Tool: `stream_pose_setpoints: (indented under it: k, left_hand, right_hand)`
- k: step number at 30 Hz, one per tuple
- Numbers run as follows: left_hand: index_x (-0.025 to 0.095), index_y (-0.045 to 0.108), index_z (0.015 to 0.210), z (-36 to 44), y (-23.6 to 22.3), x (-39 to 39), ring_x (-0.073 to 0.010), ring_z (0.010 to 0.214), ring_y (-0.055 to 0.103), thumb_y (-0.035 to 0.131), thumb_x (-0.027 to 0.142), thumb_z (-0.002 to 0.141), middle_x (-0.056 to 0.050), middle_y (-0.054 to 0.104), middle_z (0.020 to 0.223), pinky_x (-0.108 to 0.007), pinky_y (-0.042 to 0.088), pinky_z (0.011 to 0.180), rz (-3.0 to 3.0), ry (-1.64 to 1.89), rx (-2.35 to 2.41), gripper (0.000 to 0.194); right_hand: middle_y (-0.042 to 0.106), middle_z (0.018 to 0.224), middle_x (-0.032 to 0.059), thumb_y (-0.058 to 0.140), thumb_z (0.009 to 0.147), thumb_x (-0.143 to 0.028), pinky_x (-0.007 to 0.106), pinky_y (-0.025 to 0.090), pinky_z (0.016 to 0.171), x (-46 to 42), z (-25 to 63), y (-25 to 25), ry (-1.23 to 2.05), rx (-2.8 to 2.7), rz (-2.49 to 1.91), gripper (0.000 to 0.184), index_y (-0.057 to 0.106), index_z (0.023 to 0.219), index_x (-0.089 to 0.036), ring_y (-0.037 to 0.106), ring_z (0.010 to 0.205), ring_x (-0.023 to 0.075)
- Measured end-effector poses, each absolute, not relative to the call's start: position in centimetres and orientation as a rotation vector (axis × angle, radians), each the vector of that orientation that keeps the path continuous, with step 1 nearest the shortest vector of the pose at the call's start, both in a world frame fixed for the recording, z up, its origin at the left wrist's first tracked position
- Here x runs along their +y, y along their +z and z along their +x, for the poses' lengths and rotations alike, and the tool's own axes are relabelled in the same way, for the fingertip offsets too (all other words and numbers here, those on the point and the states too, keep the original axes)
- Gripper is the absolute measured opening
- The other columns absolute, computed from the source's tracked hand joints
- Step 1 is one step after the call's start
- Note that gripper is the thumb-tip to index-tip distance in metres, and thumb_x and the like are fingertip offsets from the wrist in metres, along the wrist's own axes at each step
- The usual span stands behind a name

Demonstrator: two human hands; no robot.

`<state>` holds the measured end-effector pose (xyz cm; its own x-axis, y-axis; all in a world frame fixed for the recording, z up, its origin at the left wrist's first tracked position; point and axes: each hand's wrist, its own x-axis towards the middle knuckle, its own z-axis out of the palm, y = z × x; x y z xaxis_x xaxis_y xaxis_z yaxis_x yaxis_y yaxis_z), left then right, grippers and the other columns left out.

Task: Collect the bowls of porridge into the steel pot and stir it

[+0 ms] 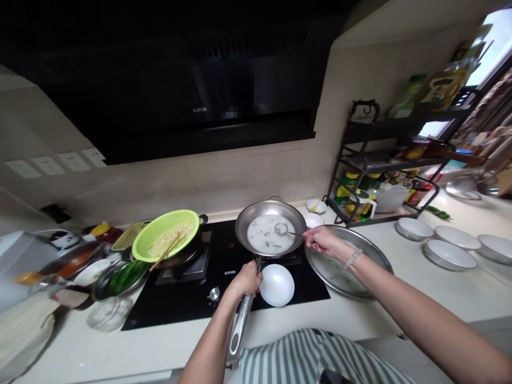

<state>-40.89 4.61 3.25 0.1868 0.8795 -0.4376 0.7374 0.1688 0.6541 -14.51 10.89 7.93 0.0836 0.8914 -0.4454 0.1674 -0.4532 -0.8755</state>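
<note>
On the black hob, your left hand (pixel 246 279) grips the pan (pixel 270 228) handle, which runs toward you; your right hand's (pixel 323 241) fingers pinch a small skimmer (pixel 281 229), its stem stretching leftward into the milky broth.

Black glass hob (pixel 192 298), taken as landmark. On its right burner: steel pan of milky broth (pixel 270 230). Front right corner: small white bowl (pixel 277 285). Left burner: lime-green plastic colander (pixel 166 234). Right of hob: round steel tray (pixel 376 261). Bare passage: hob's front left glass; pale countertop (pixel 120 346) before it.
</note>
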Motion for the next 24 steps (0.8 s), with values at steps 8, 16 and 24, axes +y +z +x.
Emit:
stream_pose_setpoints:
  k: [8, 16, 24]
  left_hand:
    - [0.013, 0.051, 0.094, -40.8, 3.2, 4.7, -0.0146, 0.04, 0.053, 0.049, 0.019, 0.084, -0.001, 0.056, 0.055, -0.024, 0.042, 0.037, 1.572, 0.208, 1.579, 0.011]
    - [0.014, 0.051, 0.092, -40.9, 3.1, 4.7, -0.0146, 0.04, 0.054, 0.051, 0.02, 0.084, 0.0, 0.056, 0.055, -0.023, 0.043, 0.038, 1.574, 0.204, 1.587, 0.01]
    - [0.015, 0.051, 0.089, -40.8, 3.4, 4.6, -0.0137, 0.04, 0.054, 0.053, 0.02, 0.084, 0.001, 0.055, 0.054, -0.022, 0.042, 0.039, 1.556, 0.199, 1.594, 0.007]
  right_hand:
    - [0.053, 0.043, -0.0005, 0.047, 0.069, 0.004, 0.015, 0.019, 0.032, 10.3, -13.7, 8.6, 1.481, -1.009, -1.675, 0.021, 0.057, 0.08, -0.011, 0.032, 0.032, 0.0045]
    - [0.053, 0.043, -0.001, 0.046, 0.069, 0.004, 0.015, 0.02, 0.032, 10.0, -13.5, 8.6, 1.487, -0.985, -1.686, 0.025, 0.058, 0.085, -0.01, 0.033, 0.032, 0.0049]
    - [0.053, 0.043, -0.0012, 0.045, 0.07, 0.005, 0.014, 0.02, 0.032, 9.7, -13.4, 8.8, 1.511, -0.973, -1.685, 0.024, 0.057, 0.084, -0.011, 0.032, 0.032, 0.0046]
